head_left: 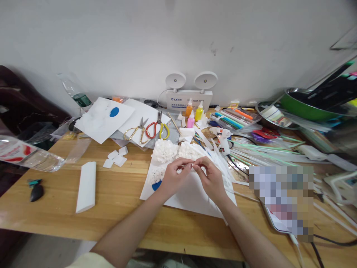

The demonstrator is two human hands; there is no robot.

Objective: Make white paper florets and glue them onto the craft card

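Note:
My left hand (176,174) and my right hand (210,176) meet fingertip to fingertip above a white paper sheet (186,203). Between them they pinch a tiny white piece (192,166), mostly hidden by the fingers; it looks like paper. Clumps of small crumpled white bits (164,150) lie on the sheet just beyond my hands. Part of a blue patch (156,185) shows on the sheet by my left wrist. White paper strips (221,167) lie along the sheet's right side.
Left stand a folded paper stack (86,187), small paper squares (115,158) and a water bottle (30,152). Behind are gold scissors (137,129), red-and-yellow-handled scissors (158,126) and small paint bottles (191,120). A glue gun (223,139) and a phone-like device (276,219) with cables lie right.

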